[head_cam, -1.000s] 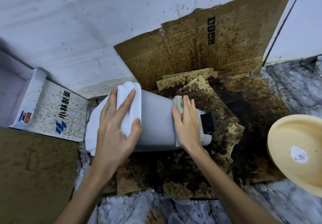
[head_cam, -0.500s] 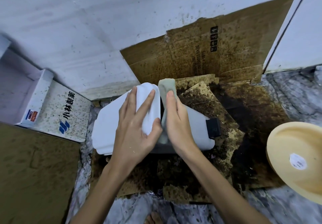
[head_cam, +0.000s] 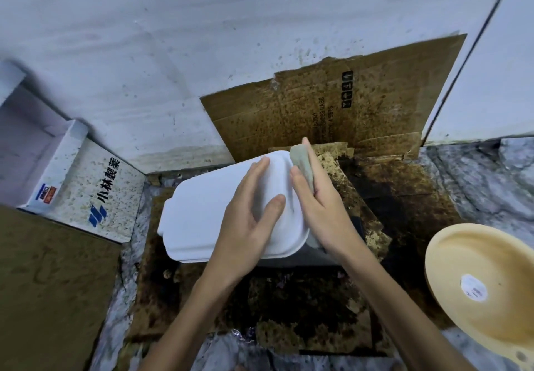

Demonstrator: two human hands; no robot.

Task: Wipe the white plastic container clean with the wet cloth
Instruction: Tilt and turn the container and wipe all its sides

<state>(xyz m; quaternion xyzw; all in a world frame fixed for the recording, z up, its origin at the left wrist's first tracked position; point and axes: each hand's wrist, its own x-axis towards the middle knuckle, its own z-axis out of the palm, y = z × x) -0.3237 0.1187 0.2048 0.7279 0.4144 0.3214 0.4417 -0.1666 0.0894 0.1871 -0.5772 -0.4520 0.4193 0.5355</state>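
My left hand (head_cam: 248, 220) lies spread on the broad face of the white plastic container (head_cam: 208, 211), fingers straight and resting flat, thumb out toward the right edge; it is steadying rather than gripping. The container sits tipped up on the stained brown cardboard (head_cam: 289, 298) spread over the floor near the wall, its large pale face turned toward me and a darker, shadowed side showing low on the right. To do this stroke well I judge I should keep that left palm pressing firmly so the container does not rock or slide on the soggy cardboard, and let the cloth run the full length of the right edge and corner, where grime would likely collect. The face itself looks clean and evenly white with rounded corners and a stepped rim on the left; I see no marks on it, though the far sides are hidden. My right hand (head_cam: 323, 197) presses the grey-green wet cloth (head_cam: 302, 165) against the container's right edge, fingers extended along it with the cloth pinned under them, thumb on the near side.
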